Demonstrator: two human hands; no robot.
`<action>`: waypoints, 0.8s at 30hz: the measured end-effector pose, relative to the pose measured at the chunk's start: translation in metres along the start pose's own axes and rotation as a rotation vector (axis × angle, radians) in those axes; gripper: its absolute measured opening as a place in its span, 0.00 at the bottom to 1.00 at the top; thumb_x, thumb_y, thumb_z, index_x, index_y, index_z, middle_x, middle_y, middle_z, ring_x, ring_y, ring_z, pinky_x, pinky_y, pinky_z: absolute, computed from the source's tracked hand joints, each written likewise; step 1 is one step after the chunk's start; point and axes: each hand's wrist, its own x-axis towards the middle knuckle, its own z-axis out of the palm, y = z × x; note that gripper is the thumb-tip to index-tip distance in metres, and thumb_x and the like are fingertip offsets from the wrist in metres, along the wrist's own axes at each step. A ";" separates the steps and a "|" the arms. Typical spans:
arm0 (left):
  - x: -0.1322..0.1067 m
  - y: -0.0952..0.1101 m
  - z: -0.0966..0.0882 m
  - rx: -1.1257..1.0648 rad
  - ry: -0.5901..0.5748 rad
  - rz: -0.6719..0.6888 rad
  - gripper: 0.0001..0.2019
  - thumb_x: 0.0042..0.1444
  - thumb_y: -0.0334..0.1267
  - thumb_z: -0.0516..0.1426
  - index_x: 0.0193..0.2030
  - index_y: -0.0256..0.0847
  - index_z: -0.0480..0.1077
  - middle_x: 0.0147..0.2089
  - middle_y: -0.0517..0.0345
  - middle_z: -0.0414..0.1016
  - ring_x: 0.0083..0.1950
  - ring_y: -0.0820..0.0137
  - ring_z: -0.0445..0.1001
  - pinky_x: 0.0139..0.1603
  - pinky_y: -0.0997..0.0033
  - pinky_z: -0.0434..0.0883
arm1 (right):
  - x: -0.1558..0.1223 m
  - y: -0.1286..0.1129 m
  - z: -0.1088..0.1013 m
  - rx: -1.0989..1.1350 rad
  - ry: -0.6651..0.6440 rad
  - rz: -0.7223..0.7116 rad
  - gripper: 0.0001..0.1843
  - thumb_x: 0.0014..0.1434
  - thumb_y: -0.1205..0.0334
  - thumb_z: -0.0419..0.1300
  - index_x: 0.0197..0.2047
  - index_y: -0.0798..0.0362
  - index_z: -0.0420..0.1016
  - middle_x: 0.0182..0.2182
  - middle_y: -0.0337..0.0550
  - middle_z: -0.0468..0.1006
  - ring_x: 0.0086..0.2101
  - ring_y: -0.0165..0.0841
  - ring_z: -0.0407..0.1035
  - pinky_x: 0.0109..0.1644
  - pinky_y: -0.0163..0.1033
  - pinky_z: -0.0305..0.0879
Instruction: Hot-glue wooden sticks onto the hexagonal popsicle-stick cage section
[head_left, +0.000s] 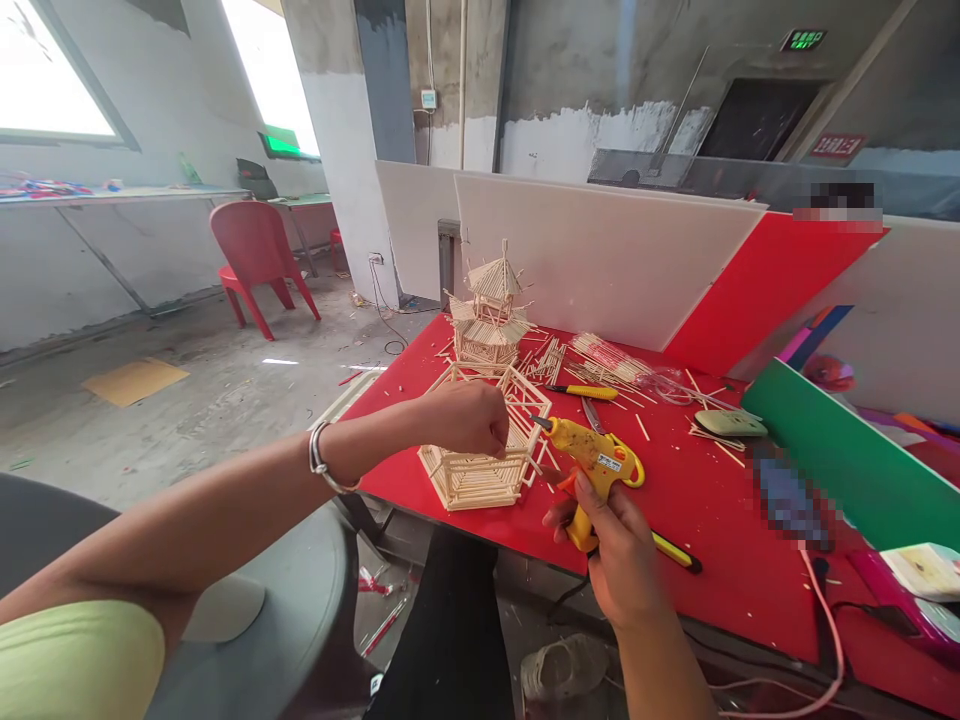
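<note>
My right hand (619, 555) grips a yellow glue gun (596, 460) by its handle, its nozzle pointing left toward a small frame of wooden sticks (484, 470) on the red table (697, 520). My left hand (469, 418) is closed in a pinch above that frame, fingers pressed together near the frame's top rail; what they hold is too small to make out. A silver bracelet (324, 462) circles the left wrist. A finished stick pagoda (491, 310) stands behind the frame.
Loose sticks (600, 365), a yellow-handled cutter (585, 392) and a pale case (729, 422) lie on the table. White and red boards (637, 265) stand behind, a green board (847, 450) at right. A red chair (259, 260) stands on the floor at left.
</note>
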 end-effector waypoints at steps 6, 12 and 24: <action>0.000 0.000 0.001 -0.031 0.017 -0.003 0.04 0.47 0.36 0.63 0.28 0.44 0.82 0.28 0.62 0.80 0.28 0.73 0.71 0.27 0.73 0.57 | 0.000 0.000 0.000 0.001 0.014 0.007 0.27 0.47 0.43 0.73 0.40 0.52 0.71 0.28 0.36 0.76 0.23 0.30 0.72 0.23 0.34 0.64; -0.002 0.003 -0.002 0.001 0.017 0.006 0.05 0.48 0.36 0.63 0.29 0.44 0.82 0.28 0.62 0.80 0.28 0.73 0.70 0.27 0.73 0.56 | -0.001 0.001 -0.001 0.014 -0.009 0.004 0.26 0.49 0.44 0.72 0.41 0.52 0.71 0.29 0.36 0.76 0.23 0.29 0.72 0.24 0.34 0.65; -0.004 -0.021 -0.005 -0.345 0.108 0.056 0.08 0.53 0.39 0.60 0.32 0.39 0.80 0.25 0.60 0.76 0.26 0.76 0.69 0.27 0.75 0.62 | -0.015 -0.010 -0.007 -0.300 0.070 -0.195 0.22 0.56 0.38 0.65 0.34 0.50 0.71 0.22 0.35 0.71 0.23 0.29 0.64 0.28 0.36 0.64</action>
